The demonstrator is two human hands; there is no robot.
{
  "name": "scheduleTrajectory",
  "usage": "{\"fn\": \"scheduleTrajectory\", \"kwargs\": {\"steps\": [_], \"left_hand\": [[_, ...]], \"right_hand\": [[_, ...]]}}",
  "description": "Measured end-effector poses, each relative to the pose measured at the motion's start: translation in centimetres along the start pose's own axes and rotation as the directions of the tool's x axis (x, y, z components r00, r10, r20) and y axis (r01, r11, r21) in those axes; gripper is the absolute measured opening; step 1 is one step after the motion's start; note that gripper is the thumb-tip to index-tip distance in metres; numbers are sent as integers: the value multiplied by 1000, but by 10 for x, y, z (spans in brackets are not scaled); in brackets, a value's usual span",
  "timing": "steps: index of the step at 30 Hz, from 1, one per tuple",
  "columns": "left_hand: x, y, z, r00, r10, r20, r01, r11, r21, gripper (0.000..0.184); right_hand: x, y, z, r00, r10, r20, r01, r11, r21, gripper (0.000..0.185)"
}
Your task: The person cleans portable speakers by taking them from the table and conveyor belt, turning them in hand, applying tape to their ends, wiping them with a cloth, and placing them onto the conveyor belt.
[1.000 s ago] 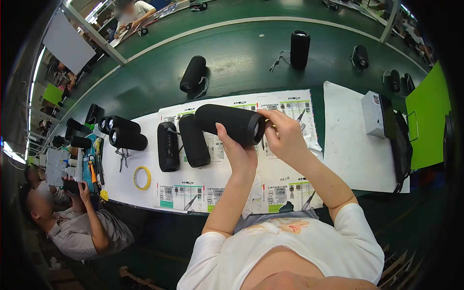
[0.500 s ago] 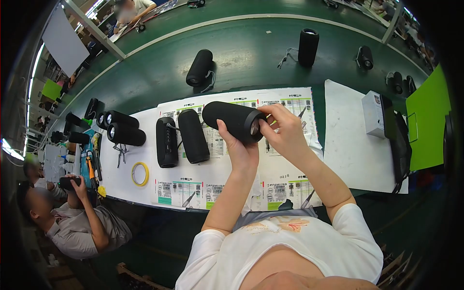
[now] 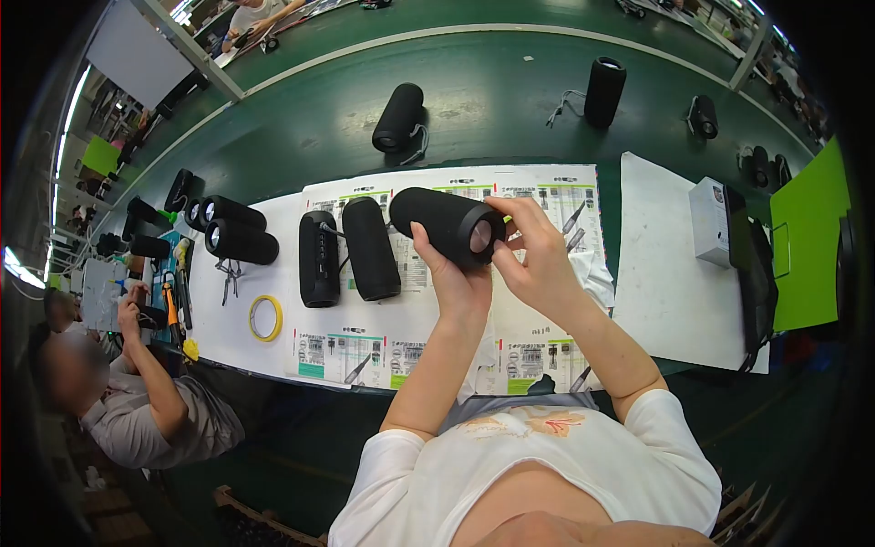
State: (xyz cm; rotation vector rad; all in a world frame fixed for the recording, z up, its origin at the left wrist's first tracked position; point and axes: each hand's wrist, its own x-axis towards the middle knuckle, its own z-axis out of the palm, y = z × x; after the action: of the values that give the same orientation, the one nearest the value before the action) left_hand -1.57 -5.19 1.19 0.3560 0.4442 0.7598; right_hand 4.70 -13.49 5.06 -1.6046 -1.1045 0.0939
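Observation:
A black cylindrical portable speaker (image 3: pixel 433 219) is held above the printed sheets, tilted, with its round silvery end facing right. My left hand (image 3: pixel 460 278) supports it from below, thumb along its near side and the other fingers hidden beneath. The fingers of my right hand (image 3: pixel 533 246) close around the rim at the speaker's right end, the thumb beside the silvery disc. Left of my hands, a speaker with a button strip (image 3: pixel 320 260) and another black speaker (image 3: pixel 372 249) lie side by side on the sheets.
Several speakers (image 3: pixel 241 242) and a yellow tape roll (image 3: pixel 265 318) sit at the left. Speakers, one upright (image 3: pixel 604 93), are on the green surface (image 3: pixel 501 109) beyond. A white box (image 3: pixel 709 219) and green panel (image 3: pixel 807 246) stand at right. A co-worker (image 3: pixel 164 401) sits at left.
The speaker in my hands has turned slightly, showing more of its silvery end. My right fingers have shifted up its rim. The co-worker's hands have moved forward with a dark object. The view has shifted slightly.

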Motion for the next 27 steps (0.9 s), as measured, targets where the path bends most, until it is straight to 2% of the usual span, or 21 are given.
{"fn": "scheduleTrajectory", "kwargs": {"steps": [1, 5, 8, 11, 14, 18, 19, 21, 22, 23, 25, 26, 27], "left_hand": [[1, 1, 0, 1000, -21, -11, 21, 1000, -20, 62], [4, 4, -8, 985, -120, 125, 132, 987, -90, 61], [0, 5, -5, 976, -130, 176, 152, 981, -121, 58], [12, -3, -29, 890, -114, 442, 235, 944, -230, 64], [6, 3, -19, 969, -145, 201, 201, 935, -293, 62], [-3, 10, -13, 977, -165, 138, 198, 941, -273, 62], [-7, 12, -12, 968, -201, 151, 233, 941, -244, 65], [-21, 15, -13, 958, -174, 227, 229, 941, -250, 58], [-20, 14, -19, 965, -225, 139, 251, 941, -225, 70], [-19, 9, -46, 873, -239, 425, 378, 883, -280, 63], [-24, 8, -74, 771, -343, 537, 525, 820, -230, 58], [-37, 23, -75, 809, -391, 439, 439, 899, -7, 54], [-55, 45, -71, 844, -420, 335, 359, 905, 228, 51]], "right_hand": [[0, -1, -1, 1000, -16, 12, 16, 1000, 27, 42], [-1, 0, -2, 995, -74, 62, 69, 994, 80, 49], [1, -2, -3, 989, -100, 105, 96, 995, 35, 52], [0, -2, -4, 987, -71, 143, 71, 997, 3, 57], [2, -2, 3, 976, -182, 120, 199, 969, -148, 61], [7, 0, 18, 962, -264, 66, 272, 940, -206, 71], [7, 0, 18, 967, -243, 84, 255, 944, -210, 71], [8, 2, 22, 969, -213, 129, 235, 951, -199, 73], [11, 7, 24, 948, -280, 152, 306, 933, -188, 72], [15, 8, 21, 928, -319, 192, 354, 915, -191, 72], [30, 8, 9, 910, -259, 322, 303, 948, -93, 69], [40, 6, 3, 895, -218, 389, 267, 960, -78, 68], [48, 9, -1, 880, -176, 442, 230, 971, -71, 68]]}}
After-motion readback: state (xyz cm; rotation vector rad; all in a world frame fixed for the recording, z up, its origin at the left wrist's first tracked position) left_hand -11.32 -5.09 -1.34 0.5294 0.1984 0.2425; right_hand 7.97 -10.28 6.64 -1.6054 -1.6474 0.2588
